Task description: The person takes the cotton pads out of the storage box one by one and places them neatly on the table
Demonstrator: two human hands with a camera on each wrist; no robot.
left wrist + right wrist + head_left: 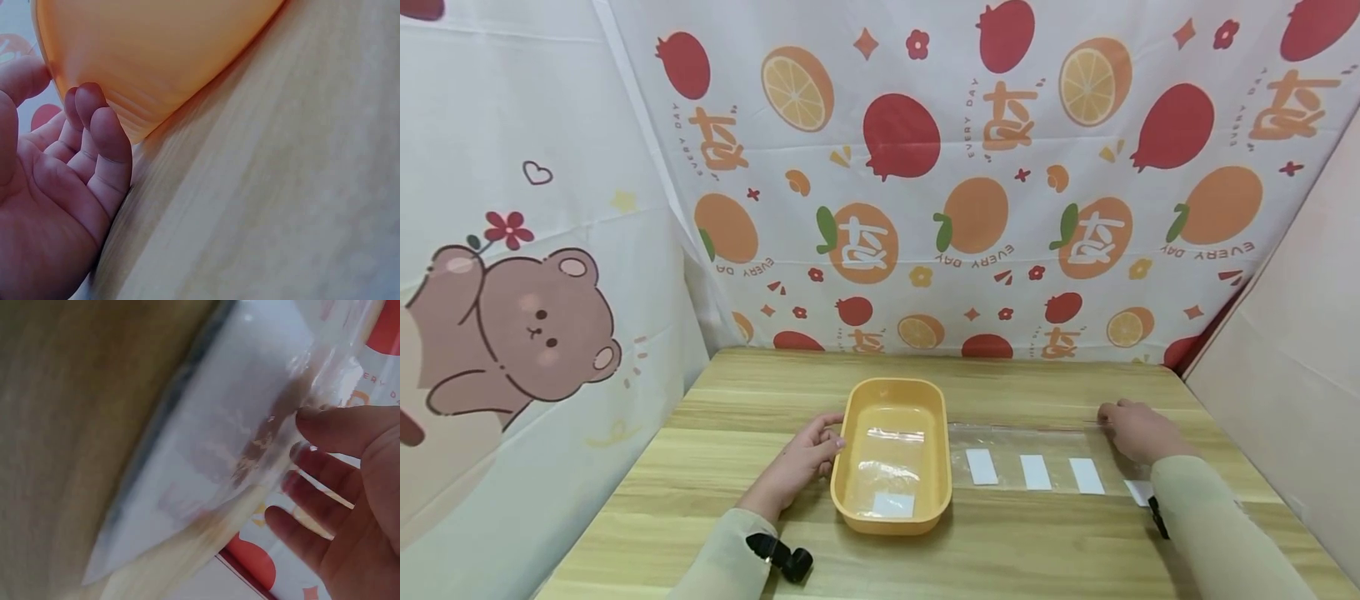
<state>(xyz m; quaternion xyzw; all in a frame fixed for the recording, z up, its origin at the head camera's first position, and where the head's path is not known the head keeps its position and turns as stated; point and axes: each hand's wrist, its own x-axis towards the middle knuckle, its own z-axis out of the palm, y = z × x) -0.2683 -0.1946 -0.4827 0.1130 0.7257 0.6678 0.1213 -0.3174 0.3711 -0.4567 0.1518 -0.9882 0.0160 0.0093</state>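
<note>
A yellow tray [891, 527] stands on the table, and a clear zip bag [887, 475] with a white label lies in it. My left hand [805, 458] is at the tray's left side; in the left wrist view its thumb touches the outer wall and the other fingers bend loosely beside it. To the right, several clear plastic bags with white labels [1035, 472] lie in an overlapping row. My right hand [1138, 429] pinches the upper edge of the rightmost plastic bag [250, 412] between thumb and fingers. The sleeve partly hides that bag's label [1138, 492].
The wooden table [1037, 550] runs back to a fruit-printed curtain [865, 275]. A bear-printed cloth [542, 333] hangs at the left, and a pale cloth [1292, 358] at the right. Black straps circle both wrists.
</note>
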